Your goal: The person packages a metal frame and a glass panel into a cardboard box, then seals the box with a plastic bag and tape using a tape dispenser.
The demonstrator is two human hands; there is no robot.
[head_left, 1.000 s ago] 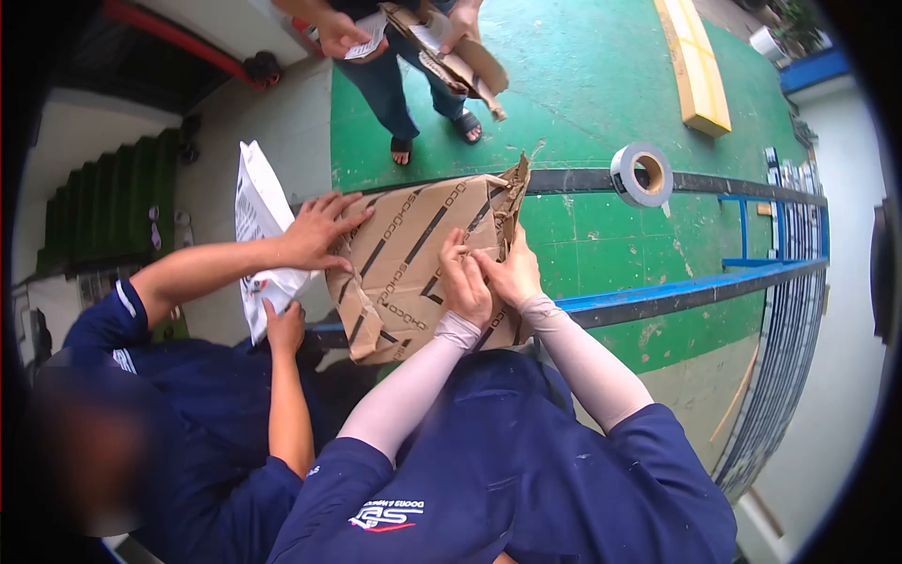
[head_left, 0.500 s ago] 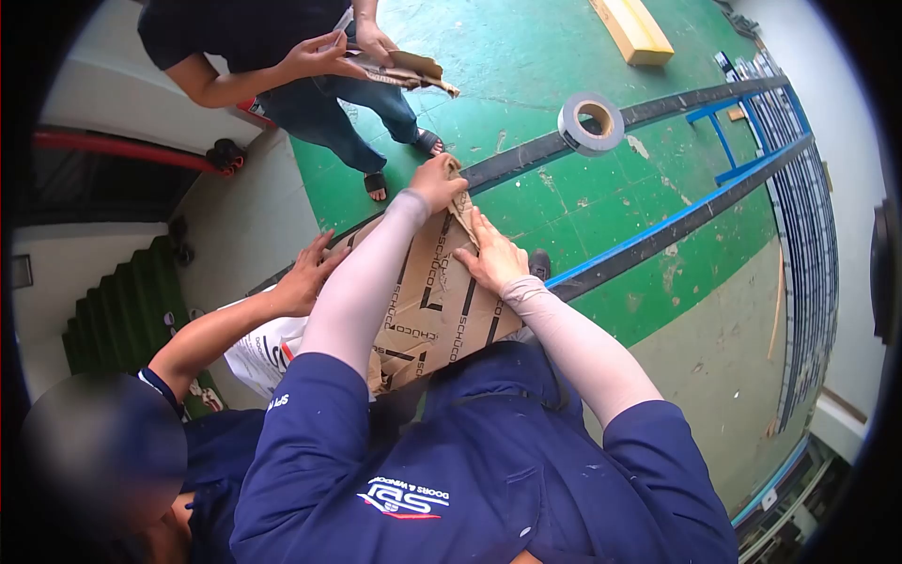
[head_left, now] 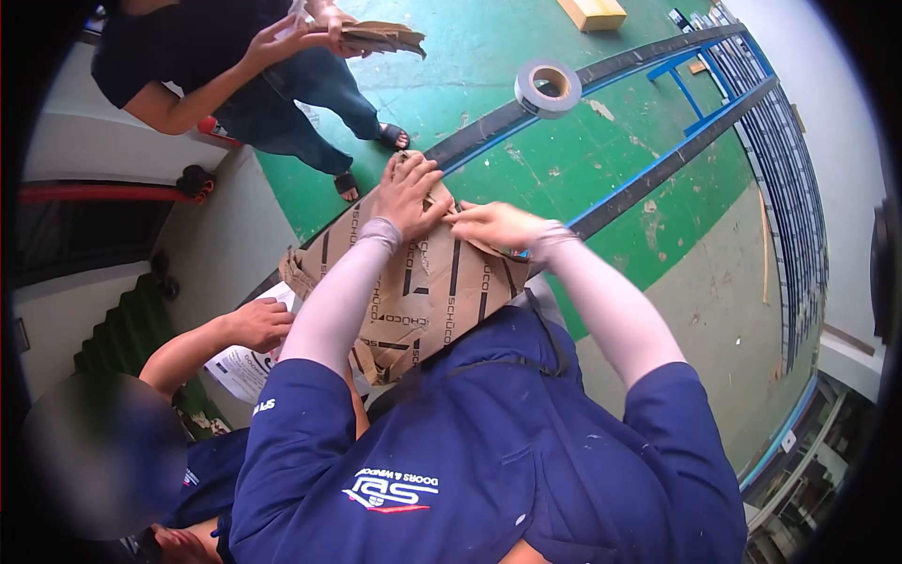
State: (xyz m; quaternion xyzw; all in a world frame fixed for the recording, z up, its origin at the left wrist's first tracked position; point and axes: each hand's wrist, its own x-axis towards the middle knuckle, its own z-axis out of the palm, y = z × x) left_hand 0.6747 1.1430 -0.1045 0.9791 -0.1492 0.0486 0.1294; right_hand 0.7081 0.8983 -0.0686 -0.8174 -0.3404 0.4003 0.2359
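Note:
Brown wrapping paper (head_left: 399,296) printed with SCHÜCO lies creased in front of my body, its far part folded over. My left hand (head_left: 407,199) rests on the folded far end, palm down with fingers spread. At the right edge of the fold, my right hand (head_left: 496,226) pinches the paper; its outline is slightly blurred. The two hands are close together, fingertips nearly meeting. Crumpled paper edges stick out at the left and near sides. What lies under the paper is hidden.
A tape roll (head_left: 548,87) sits on the black-topped blue frame rail (head_left: 601,70). A co-worker's hand (head_left: 261,324) is by a white printed bag (head_left: 246,371) at left. Another person holds folded cardboard (head_left: 381,38). Stacked metal profiles (head_left: 780,216) lie right.
My left hand has shifted from gripping the far corner to lying flat over the fold. My right hand has closed on the fold's edge. The co-worker's hand at left has left the paper.

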